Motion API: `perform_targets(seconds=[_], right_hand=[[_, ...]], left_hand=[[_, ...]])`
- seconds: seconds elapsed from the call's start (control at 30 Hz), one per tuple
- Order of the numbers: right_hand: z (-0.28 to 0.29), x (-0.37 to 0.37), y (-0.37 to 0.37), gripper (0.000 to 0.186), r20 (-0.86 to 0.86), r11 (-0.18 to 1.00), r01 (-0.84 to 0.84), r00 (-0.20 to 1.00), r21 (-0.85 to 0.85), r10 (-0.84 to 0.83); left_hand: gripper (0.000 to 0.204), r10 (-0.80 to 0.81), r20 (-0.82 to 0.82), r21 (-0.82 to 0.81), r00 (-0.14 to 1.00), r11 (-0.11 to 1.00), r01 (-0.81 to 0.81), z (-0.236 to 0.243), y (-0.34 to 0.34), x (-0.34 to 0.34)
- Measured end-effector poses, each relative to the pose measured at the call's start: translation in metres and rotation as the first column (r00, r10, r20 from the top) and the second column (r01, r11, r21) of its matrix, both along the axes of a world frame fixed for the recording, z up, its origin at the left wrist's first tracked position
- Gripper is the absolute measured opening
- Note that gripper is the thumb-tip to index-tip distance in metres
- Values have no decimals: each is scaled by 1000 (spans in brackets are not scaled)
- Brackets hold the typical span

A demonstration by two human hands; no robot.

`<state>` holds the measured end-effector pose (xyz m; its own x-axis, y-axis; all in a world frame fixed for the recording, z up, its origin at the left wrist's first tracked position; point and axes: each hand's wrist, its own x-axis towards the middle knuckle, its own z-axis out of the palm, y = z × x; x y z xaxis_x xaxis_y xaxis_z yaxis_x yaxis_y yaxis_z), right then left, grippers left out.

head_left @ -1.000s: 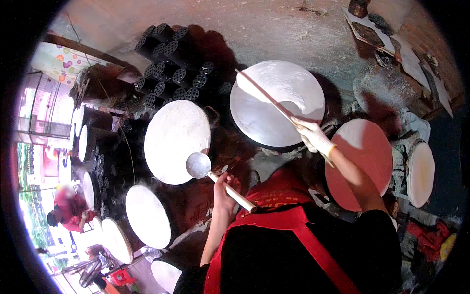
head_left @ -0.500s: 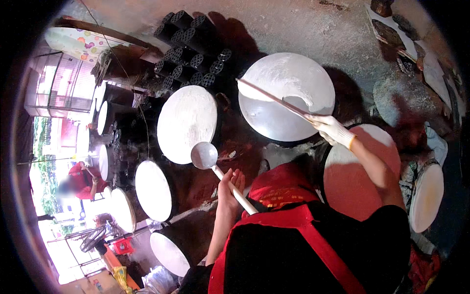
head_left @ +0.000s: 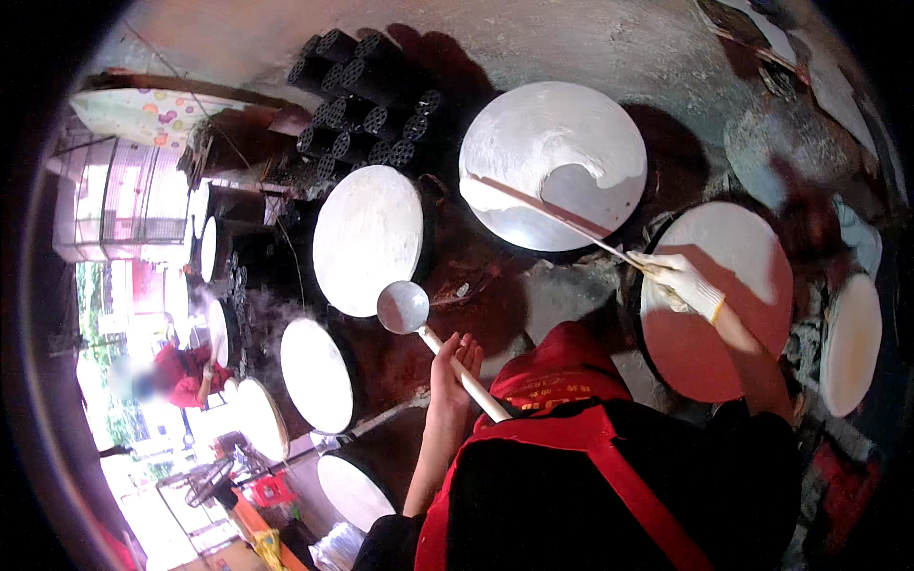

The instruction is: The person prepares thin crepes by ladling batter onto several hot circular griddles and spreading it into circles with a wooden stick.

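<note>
My left hand (head_left: 447, 381) is closed around the white handle of a ladle (head_left: 403, 307). The ladle's round metal bowl points forward, near the edge of a whitish round griddle (head_left: 368, 238). In a white glove, my right hand (head_left: 684, 284) grips one end of a long, thin wooden stick (head_left: 547, 209). This stick reaches left across the large far griddle (head_left: 514, 228). White batter (head_left: 533, 124) coats much of that griddle, with a curved ridge near its middle; a grey bare patch shows closer to me. Beneath my right forearm is another round griddle (head_left: 738, 233), partly in reddish shadow.
Black perforated coal briquettes (head_left: 381, 71) are stacked at the far left. More round griddles (head_left: 316, 376) stand on the left, and one pale disc (head_left: 850, 344) is at the right. A co-worker in red (head_left: 186, 374) is at the far left. A rough wall (head_left: 571, 38) lies beyond.
The stick and my gloved hand have moved right and a little toward me on the griddle. The batter ridge has shifted, exposing a differently shaped bare patch. The ladle stays in my left hand.
</note>
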<state>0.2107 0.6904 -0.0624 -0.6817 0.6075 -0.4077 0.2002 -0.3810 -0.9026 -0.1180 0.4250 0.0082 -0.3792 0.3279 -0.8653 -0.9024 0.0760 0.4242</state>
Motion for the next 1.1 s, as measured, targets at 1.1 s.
perform_targets(seconds=[1.1], right_hand=[[-78,-419,-138,30,-290,494,595,409,-634,-865]], left_hand=[[12,-197,-195,140,961,964,226,-12,-196,-184]])
